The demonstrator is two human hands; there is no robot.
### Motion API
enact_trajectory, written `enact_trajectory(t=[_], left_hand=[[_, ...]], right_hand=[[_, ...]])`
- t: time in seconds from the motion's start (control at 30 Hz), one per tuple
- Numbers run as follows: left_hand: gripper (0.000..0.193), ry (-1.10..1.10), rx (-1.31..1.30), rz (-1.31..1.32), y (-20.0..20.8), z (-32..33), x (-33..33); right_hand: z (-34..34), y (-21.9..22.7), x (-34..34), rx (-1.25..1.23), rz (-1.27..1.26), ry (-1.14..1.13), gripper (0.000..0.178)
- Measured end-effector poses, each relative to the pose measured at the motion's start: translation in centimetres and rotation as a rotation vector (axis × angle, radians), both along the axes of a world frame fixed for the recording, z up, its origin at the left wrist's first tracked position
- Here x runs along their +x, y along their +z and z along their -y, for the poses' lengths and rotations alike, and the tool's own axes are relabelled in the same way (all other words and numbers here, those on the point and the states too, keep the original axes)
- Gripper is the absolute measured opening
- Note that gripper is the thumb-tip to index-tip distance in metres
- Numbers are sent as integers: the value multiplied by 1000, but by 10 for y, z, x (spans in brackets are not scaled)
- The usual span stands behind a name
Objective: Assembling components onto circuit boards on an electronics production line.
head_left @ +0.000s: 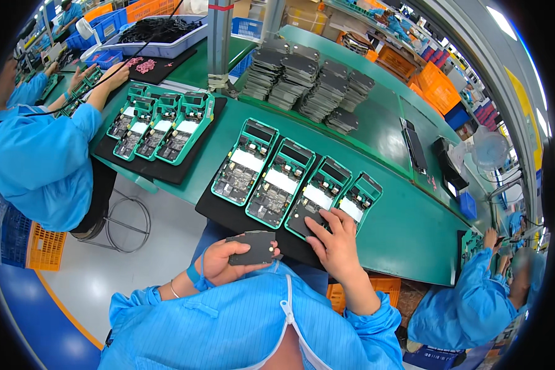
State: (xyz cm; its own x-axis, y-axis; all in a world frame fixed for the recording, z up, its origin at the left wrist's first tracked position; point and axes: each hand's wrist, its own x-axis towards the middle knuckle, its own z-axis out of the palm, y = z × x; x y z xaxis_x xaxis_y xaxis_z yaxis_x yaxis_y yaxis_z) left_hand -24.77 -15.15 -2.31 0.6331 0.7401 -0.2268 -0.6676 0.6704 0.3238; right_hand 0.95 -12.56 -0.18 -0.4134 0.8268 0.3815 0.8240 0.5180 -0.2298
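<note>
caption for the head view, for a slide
Left hand holds a dark panel; right hand presses one of four green housings.

Green device frames (282, 182), black mat (228, 216), dark grey panel (253, 248), green table (407, 228), blue sleeves (228, 320).

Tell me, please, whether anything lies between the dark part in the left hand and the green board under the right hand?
Nothing visible does. The left hand holds the dark part just short of the black mat, and the right hand rests on the third green board; only bare mat separates them.
</note>
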Motion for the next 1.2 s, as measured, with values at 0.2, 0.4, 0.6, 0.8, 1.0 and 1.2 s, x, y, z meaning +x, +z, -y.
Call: enact_trajectory(t=[0.2,0.4,0.6,0.8,1.0,1.2], left_hand=[[49,10,2,-11,-1,2,-4],[49,28,11,-37,-3,3,-5],[48,27,-1,-40,-6,3,-7],[46,45,4,-29,-7,4,-8],[45,19,8,-11,-13,2,-7],[45,28,27,2,-8,2,-12]], right_hand=[[2,1,-3,2,15,-9,37],[2,-5,-5,34,30,-28,39],[5,0,-6,3,65,-27,39],[6,6,-10,-1,121,-4,38],[9,11,-30,-6,14,130,46],[8,10,-63,-166,-125,465,56]])
